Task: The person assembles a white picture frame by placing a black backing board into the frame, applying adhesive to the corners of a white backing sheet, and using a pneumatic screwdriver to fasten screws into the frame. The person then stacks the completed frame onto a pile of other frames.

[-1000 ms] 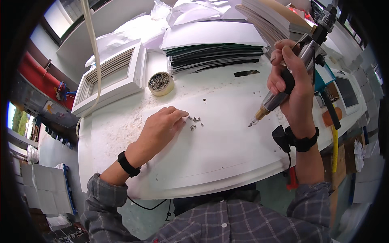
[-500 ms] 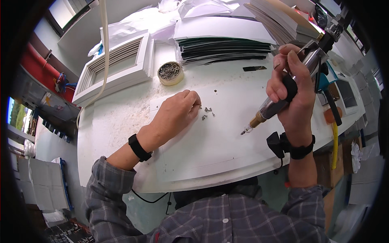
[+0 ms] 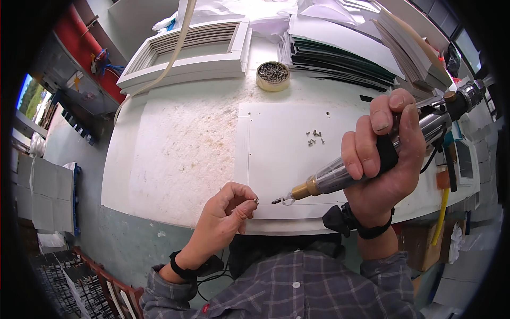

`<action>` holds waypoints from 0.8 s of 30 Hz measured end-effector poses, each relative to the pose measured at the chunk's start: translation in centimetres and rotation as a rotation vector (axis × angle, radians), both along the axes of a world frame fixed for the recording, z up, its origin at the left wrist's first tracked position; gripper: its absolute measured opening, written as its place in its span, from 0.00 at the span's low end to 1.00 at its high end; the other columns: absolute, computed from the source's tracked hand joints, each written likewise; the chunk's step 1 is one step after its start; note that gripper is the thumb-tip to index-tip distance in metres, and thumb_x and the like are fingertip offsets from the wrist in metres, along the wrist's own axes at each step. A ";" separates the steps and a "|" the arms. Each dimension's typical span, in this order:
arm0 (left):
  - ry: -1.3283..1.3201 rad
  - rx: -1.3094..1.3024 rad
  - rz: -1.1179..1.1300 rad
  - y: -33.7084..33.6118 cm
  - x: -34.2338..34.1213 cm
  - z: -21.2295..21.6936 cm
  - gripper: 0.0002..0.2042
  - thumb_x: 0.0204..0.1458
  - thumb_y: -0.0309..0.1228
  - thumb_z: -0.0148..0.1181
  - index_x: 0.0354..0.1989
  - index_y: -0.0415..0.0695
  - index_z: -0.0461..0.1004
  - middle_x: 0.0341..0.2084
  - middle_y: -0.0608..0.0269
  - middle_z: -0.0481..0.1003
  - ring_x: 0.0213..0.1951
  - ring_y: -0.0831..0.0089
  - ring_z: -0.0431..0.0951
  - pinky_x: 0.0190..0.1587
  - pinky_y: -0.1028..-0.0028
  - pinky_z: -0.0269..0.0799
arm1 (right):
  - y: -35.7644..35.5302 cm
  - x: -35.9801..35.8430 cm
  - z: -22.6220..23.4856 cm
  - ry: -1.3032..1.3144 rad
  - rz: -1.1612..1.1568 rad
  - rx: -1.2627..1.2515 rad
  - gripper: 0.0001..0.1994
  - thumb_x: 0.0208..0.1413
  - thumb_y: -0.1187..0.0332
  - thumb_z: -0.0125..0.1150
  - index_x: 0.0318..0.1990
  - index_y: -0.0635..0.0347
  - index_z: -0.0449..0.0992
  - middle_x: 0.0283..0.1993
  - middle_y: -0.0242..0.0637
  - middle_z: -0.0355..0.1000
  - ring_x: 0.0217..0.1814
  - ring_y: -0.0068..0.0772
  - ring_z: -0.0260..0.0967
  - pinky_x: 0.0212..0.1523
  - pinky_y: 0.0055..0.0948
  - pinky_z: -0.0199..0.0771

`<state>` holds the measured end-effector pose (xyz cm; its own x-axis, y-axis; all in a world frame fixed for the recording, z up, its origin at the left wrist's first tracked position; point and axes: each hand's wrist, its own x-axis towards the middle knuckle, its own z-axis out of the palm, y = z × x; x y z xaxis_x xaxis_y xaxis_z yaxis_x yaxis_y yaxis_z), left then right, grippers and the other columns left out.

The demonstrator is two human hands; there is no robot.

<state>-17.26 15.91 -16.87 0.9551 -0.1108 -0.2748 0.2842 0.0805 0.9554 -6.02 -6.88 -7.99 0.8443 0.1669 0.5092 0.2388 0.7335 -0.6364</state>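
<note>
White worktable (image 3: 125, 178), its surface extending across the middle of the frame. Pale dust (image 3: 204, 133) is scattered left of center. Right of this lies a flat white panel (image 3: 281, 159), bearing a small cluster of loose screws (image 3: 316, 133). Upper center: a round tub (image 3: 273, 85) filled with small metal fasteners. Upper left: stacked white frames (image 3: 186, 69). Upper right: a pile of dark sheets (image 3: 340, 58) topped by white; below its right end, a dark flat strip (image 3: 366, 98), partly hidden.

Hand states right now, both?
Left hand: closed, thumb and finger pinching what looks like a screw.
Right hand: closed, holding a power screwdriver.
</note>
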 end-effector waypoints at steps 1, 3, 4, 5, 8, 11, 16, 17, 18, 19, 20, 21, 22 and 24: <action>0.003 -0.039 -0.003 0.1 -0.2 -0.4 0.10 0.68 0.35 0.60 0.46 0.41 0.71 0.33 0.68 0.74 0.33 0.84 0.74 0.28 0.83 0.71 | 0.6 0.0 -0.1 -0.004 0.006 0.007 0.11 0.76 0.59 0.43 0.48 0.57 0.62 0.38 0.33 0.66 0.15 0.17 0.59 0.17 0.23 0.66; 0.010 -0.089 -0.007 0.4 -0.5 -0.8 0.10 0.68 0.35 0.60 0.46 0.42 0.71 0.33 0.68 0.73 0.32 0.85 0.74 0.28 0.83 0.72 | 1.7 -0.1 -0.1 -0.004 0.014 0.004 0.11 0.76 0.59 0.43 0.46 0.57 0.62 0.37 0.33 0.67 0.15 0.17 0.59 0.17 0.23 0.66; 0.013 -0.097 -0.008 0.5 -0.5 -0.8 0.10 0.67 0.35 0.61 0.46 0.42 0.71 0.33 0.68 0.73 0.32 0.85 0.74 0.28 0.83 0.72 | 2.1 -0.1 -0.1 0.000 0.015 -0.005 0.11 0.75 0.58 0.44 0.46 0.57 0.62 0.37 0.33 0.67 0.15 0.17 0.59 0.17 0.23 0.66; 0.017 -0.104 -0.011 0.7 -0.6 -0.9 0.10 0.67 0.35 0.61 0.46 0.42 0.71 0.33 0.68 0.74 0.32 0.85 0.74 0.28 0.83 0.72 | 2.5 -0.2 0.0 0.007 0.012 -0.015 0.12 0.75 0.58 0.44 0.45 0.57 0.62 0.37 0.33 0.66 0.15 0.17 0.59 0.17 0.23 0.66; -0.009 -0.101 -0.015 0.9 -0.5 -1.4 0.08 0.69 0.33 0.58 0.47 0.42 0.72 0.31 0.68 0.74 0.28 0.86 0.70 0.27 0.84 0.69 | 3.4 -0.3 0.1 0.031 -0.015 -0.047 0.13 0.75 0.57 0.46 0.42 0.57 0.62 0.35 0.33 0.66 0.14 0.17 0.58 0.17 0.23 0.66; 0.018 -0.131 -0.036 1.3 -0.2 -1.1 0.09 0.68 0.34 0.60 0.46 0.42 0.72 0.33 0.69 0.74 0.32 0.85 0.74 0.28 0.83 0.72 | 3.8 0.0 -0.4 -0.071 0.028 -0.063 0.11 0.76 0.60 0.42 0.48 0.59 0.63 0.37 0.33 0.66 0.16 0.15 0.54 0.15 0.20 0.64; -0.005 -0.146 -0.030 1.4 -0.2 -1.6 0.08 0.69 0.32 0.58 0.48 0.42 0.72 0.34 0.68 0.74 0.32 0.86 0.73 0.28 0.84 0.72 | 4.5 0.2 -0.7 -0.102 0.048 -0.076 0.11 0.77 0.61 0.41 0.49 0.59 0.64 0.38 0.33 0.66 0.16 0.14 0.52 0.15 0.19 0.63; -0.012 -0.153 -0.025 1.4 -0.2 -1.6 0.07 0.69 0.32 0.57 0.49 0.42 0.72 0.34 0.68 0.75 0.32 0.86 0.72 0.27 0.84 0.72 | 4.6 0.2 -0.6 -0.102 0.051 -0.079 0.11 0.77 0.61 0.41 0.49 0.59 0.64 0.38 0.33 0.66 0.16 0.14 0.52 0.15 0.19 0.63; -0.010 -0.156 -0.030 1.5 -0.3 -1.6 0.07 0.69 0.32 0.57 0.49 0.42 0.72 0.34 0.68 0.75 0.32 0.86 0.72 0.27 0.84 0.72 | 4.7 0.2 -0.6 -0.100 0.055 -0.083 0.11 0.77 0.61 0.41 0.49 0.59 0.64 0.38 0.33 0.66 0.16 0.14 0.52 0.15 0.19 0.63; -0.007 -0.162 -0.039 1.6 -0.3 -1.7 0.08 0.69 0.32 0.57 0.49 0.42 0.72 0.35 0.68 0.75 0.33 0.86 0.73 0.27 0.84 0.72 | 4.8 0.1 -0.5 -0.092 0.055 -0.085 0.11 0.77 0.61 0.41 0.49 0.59 0.64 0.38 0.33 0.66 0.16 0.14 0.52 0.15 0.19 0.63; -0.005 -0.168 -0.048 1.6 -0.2 -1.8 0.08 0.69 0.32 0.57 0.49 0.42 0.72 0.35 0.68 0.74 0.34 0.86 0.73 0.27 0.85 0.72 | 4.8 0.1 -0.5 -0.093 0.059 -0.087 0.11 0.77 0.61 0.41 0.49 0.59 0.64 0.38 0.33 0.66 0.16 0.14 0.53 0.15 0.19 0.63; 0.006 -0.174 -0.051 1.7 -0.2 -1.7 0.07 0.69 0.31 0.57 0.48 0.42 0.73 0.35 0.68 0.75 0.34 0.86 0.73 0.28 0.84 0.73 | 4.9 0.1 -0.5 -0.093 0.064 -0.090 0.11 0.77 0.61 0.41 0.49 0.59 0.64 0.37 0.33 0.66 0.16 0.14 0.53 0.14 0.19 0.63; 0.017 -0.180 -0.054 1.8 -0.2 -1.7 0.07 0.69 0.31 0.58 0.48 0.41 0.73 0.35 0.69 0.75 0.34 0.86 0.73 0.29 0.83 0.73 | 4.9 0.2 -0.5 -0.102 0.073 -0.093 0.11 0.77 0.61 0.41 0.49 0.59 0.64 0.37 0.33 0.66 0.16 0.14 0.53 0.15 0.19 0.63; 0.005 -0.115 -0.029 1.7 -0.2 -1.6 0.06 0.67 0.29 0.59 0.47 0.41 0.75 0.35 0.70 0.75 0.33 0.85 0.73 0.32 0.80 0.73 | 5.1 0.2 -0.4 -0.085 0.071 -0.111 0.11 0.77 0.61 0.41 0.49 0.59 0.64 0.37 0.33 0.66 0.16 0.14 0.53 0.14 0.19 0.63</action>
<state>-17.48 17.57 -18.46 0.9497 -0.1693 -0.2634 0.2927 0.1809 0.9390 -5.87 -1.80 -8.39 0.7829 0.2843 0.5533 0.2450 0.6767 -0.6943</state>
